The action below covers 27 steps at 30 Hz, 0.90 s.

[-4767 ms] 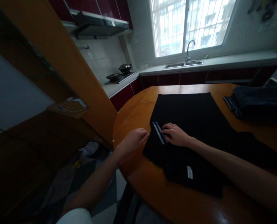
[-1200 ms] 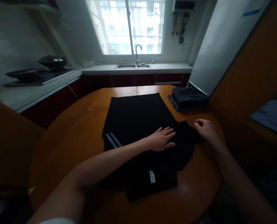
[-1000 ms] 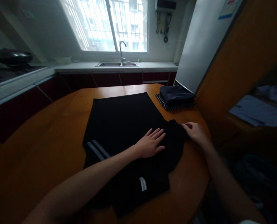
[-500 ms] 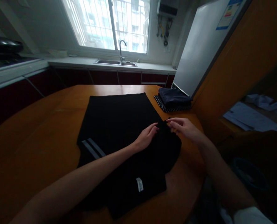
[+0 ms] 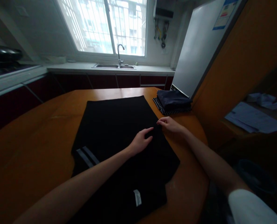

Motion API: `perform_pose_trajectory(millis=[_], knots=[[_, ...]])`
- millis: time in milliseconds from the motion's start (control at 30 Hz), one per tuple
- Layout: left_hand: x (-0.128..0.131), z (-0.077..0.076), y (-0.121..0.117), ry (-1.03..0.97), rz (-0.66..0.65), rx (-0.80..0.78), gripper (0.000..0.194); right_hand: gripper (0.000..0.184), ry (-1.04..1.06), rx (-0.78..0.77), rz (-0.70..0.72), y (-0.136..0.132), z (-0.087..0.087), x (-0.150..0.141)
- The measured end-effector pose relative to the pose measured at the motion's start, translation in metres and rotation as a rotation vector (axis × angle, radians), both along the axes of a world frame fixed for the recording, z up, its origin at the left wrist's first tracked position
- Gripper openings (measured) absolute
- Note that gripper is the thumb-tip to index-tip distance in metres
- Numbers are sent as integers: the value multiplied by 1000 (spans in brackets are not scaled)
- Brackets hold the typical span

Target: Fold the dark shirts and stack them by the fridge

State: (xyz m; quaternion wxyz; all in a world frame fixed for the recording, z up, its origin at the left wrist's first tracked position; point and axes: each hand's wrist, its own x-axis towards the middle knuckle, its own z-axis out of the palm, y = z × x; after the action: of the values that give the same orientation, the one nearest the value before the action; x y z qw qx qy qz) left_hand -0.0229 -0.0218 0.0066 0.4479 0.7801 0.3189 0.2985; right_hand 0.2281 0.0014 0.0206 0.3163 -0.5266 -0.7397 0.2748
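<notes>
A black garment (image 5: 116,130) with two grey stripes near its left edge and a small white label near the front lies spread on the round wooden table (image 5: 35,133). My left hand (image 5: 140,141) rests on the cloth near its right side, fingers curled and pinching a fold. My right hand (image 5: 169,125) pinches the garment's right edge just beside it, fingertips close to the left hand's.
A folded dark pile of clothes (image 5: 173,101) sits at the table's far right, against a white fridge (image 5: 196,53). A counter with a sink and tap (image 5: 116,63) runs under the window. Papers (image 5: 252,116) lie on a shelf to the right.
The right sleeve part that stuck out has been folded in over the garment. Both hands moved from lying flat to pinching the cloth at its right edge.
</notes>
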Motion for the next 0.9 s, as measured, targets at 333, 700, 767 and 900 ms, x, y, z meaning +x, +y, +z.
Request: perform_pose_trajectory(millis=[333, 700, 767, 900], knots=[[1, -5, 2, 90, 91, 281, 36, 27, -322, 26, -115, 7, -17, 6], [1, 41, -66, 326, -660, 645, 40, 28, -394, 34, -233, 6, -18, -4], [3, 39, -78, 317, -745, 639, 48, 27, -390, 34, -234, 5, -17, -2], [3, 31, -86, 317, -826, 611, 54, 26, -408, 34, -181, 5, -16, 2]])
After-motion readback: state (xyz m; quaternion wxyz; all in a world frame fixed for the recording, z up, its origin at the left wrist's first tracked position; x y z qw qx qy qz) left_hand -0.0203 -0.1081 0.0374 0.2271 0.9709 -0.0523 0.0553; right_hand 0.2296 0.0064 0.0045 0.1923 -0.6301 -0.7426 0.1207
